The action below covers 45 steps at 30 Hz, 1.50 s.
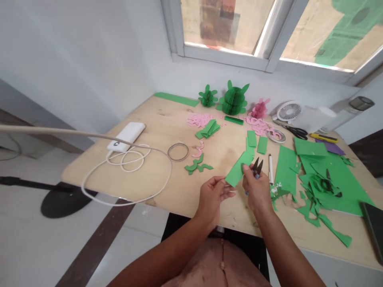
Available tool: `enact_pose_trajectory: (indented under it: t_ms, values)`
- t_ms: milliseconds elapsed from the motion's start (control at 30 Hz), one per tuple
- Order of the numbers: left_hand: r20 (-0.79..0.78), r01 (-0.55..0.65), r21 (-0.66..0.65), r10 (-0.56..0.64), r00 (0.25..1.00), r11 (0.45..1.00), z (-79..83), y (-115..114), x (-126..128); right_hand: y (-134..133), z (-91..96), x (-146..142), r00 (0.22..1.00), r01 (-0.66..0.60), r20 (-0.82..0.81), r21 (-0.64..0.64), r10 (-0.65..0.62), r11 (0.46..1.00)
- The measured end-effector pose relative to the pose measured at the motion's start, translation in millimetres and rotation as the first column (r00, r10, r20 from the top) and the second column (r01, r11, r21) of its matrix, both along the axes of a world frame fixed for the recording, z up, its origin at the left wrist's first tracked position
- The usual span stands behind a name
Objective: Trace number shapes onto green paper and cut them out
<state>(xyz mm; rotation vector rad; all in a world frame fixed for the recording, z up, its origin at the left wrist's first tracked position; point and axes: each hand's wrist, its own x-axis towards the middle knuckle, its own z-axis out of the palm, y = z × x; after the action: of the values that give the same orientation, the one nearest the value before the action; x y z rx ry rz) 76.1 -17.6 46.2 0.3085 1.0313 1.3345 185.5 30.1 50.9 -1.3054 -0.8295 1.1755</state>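
Observation:
My left hand (211,197) pinches the near end of a green paper strip (236,170) above the table's front edge. Close by on the right, my right hand (257,189) is closed around small scissors (257,165), their dark blades spread apart and pointing away from me. Its thumb also touches the strip's right edge. Most of the scissors' handle is hidden by my fingers. Just beyond the strip lie small green paper rectangles (262,145). Curved green cutouts (197,165) rest left of my hands, and a white pen (271,169) is right of them.
Green paper scraps (311,211) and larger green sheets (350,179) spread over the right side. Folded paper figures (235,101) stand at the back, near a small fan (289,111). A white power bank (127,135) with a looped cable lies left, by a wire ring (178,152).

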Motion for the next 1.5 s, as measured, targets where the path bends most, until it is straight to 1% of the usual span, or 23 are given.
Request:
enact_pose_trajectory:
  t_ms: [67,167,267,400,500,567,633,667,700,767,833,867,933,967,1033,1100,1167,1267,1333,1367,1433,1467,1500]
  values:
    - [-0.005,0.040,-0.027,-0.040,0.999,0.999,-0.6,-10.6,-4.9,-1.9,-2.7,-4.4,0.999,0.037,0.008,-0.022,-0.036,0.999]
    - [-0.133,0.075,0.007,-0.073,0.988,0.997,-1.8,-18.4,-19.3,-1.8,-8.8,-9.1,0.999,0.003,0.039,-0.055,0.000,0.998]
    - [-0.265,0.068,0.063,-0.049,0.963,0.996,-4.1,-16.7,-33.0,-5.4,-14.5,-16.4,0.996,-0.044,0.078,-0.071,0.050,0.997]
    - [-0.327,0.110,0.093,-0.074,0.942,0.990,-10.8,-10.0,-37.9,-12.9,-19.5,-24.7,0.988,-0.097,0.117,-0.071,0.105,0.993]
    - [-0.388,0.159,0.094,-0.111,0.915,0.983,-18.0,-9.1,-37.4,-13.4,-21.6,-22.9,0.989,-0.067,0.126,-0.080,0.076,0.995]
    - [-0.475,0.210,0.114,-0.133,0.870,0.971,-22.4,-11.0,-38.9,-9.9,-22.8,-19.9,0.986,-0.026,0.161,-0.080,0.039,0.996]
    - [-0.631,0.262,0.150,-0.112,0.767,0.953,-25.5,-14.0,-42.5,-4.0,-24.2,-18.1,0.972,-0.016,0.233,-0.055,0.029,0.998]
    - [-0.729,0.282,0.171,-0.071,0.680,0.944,-26.6,-15.6,-44.9,-0.4,-25.0,-18.0,0.958,-0.032,0.282,-0.038,0.041,0.999]
    - [-0.825,0.298,0.195,-0.008,0.565,0.934,-27.6,-17.0,-47.5,3.6,-25.8,-18.5,0.942,-0.053,0.331,-0.020,0.057,0.998]
    - [-0.944,0.354,0.267,0.169,0.284,0.896,-29.5,-18.5,-52.2,11.6,-27.2,-20.3,0.879,-0.138,0.458,-0.012,0.128,0.990]
    - [-0.956,0.523,0.271,0.289,0.050,0.808,-32.4,-18.2,-55.1,18.4,-27.2,-21.6,0.765,-0.219,0.612,-0.046,0.201,0.975]
    - [-0.947,0.609,0.232,0.320,-0.037,0.758,-34.3,-17.7,-55.6,20.8,-26.5,-21.3,0.728,-0.233,0.651,-0.058,0.214,0.971]
    - [-0.928,0.722,0.119,0.335,-0.164,0.682,-38.9,-16.3,-55.7,22.8,-23.6,-16.7,0.670,-0.243,0.710,-0.065,0.216,0.968]
    - [-0.920,0.746,0.071,0.332,-0.207,0.662,-41.2,-15.8,-55.6,22.1,-21.6,-11.9,0.644,-0.241,0.737,-0.058,0.204,0.969]
    - [-0.913,0.766,0.024,0.326,-0.245,0.643,-44.5,-15.0,-56.7,17.2,-16.8,3.3,0.593,-0.214,0.790,-0.035,0.159,0.976]
    - [-0.911,0.774,0.031,0.336,-0.239,0.632,-45.1,-13.9,-60.1,7.8,-12.0,23.8,0.582,-0.182,0.802,-0.029,0.131,0.983]
    - [-0.907,0.769,0.058,0.356,-0.226,0.636,-43.2,-11.7,-64.8,-5.0,-7.6,44.1,0.570,-0.205,0.812,-0.005,0.123,0.979]
    - [-0.902,0.772,0.034,0.352,-0.250,0.635,-39.4,-6.9,-70.9,-27.2,-3.7,58.3,0.584,-0.207,0.808,0.048,0.084,0.977]
    - [-0.896,0.792,-0.027,0.336,-0.290,0.610,-38.9,-4.7,-73.4,-40.5,-4.8,49.8,0.622,-0.238,0.771,0.021,0.136,0.971]
    - [-0.890,0.800,-0.052,0.335,-0.309,0.597,-39.3,-4.4,-74.4,-45.7,-6.8,40.7,0.664,-0.271,0.724,-0.004,0.190,0.963]
    - [-0.876,0.808,-0.082,0.344,-0.337,0.583,-41.2,-5.4,-76.9,-51.6,-13.4,17.8,0.768,-0.369,0.560,-0.011,0.312,0.929]
    - [-0.870,0.809,-0.085,0.353,-0.345,0.582,-42.2,-6.5,-78.7,-52.2,-17.5,7.0,0.811,-0.380,0.482,0.002,0.332,0.925]
    - [-0.864,0.809,-0.086,0.361,-0.351,0.582,-43.1,-7.8,-80.7,-51.3,-21.7,-1.4,0.831,-0.398,0.420,-0.007,0.364,0.917]
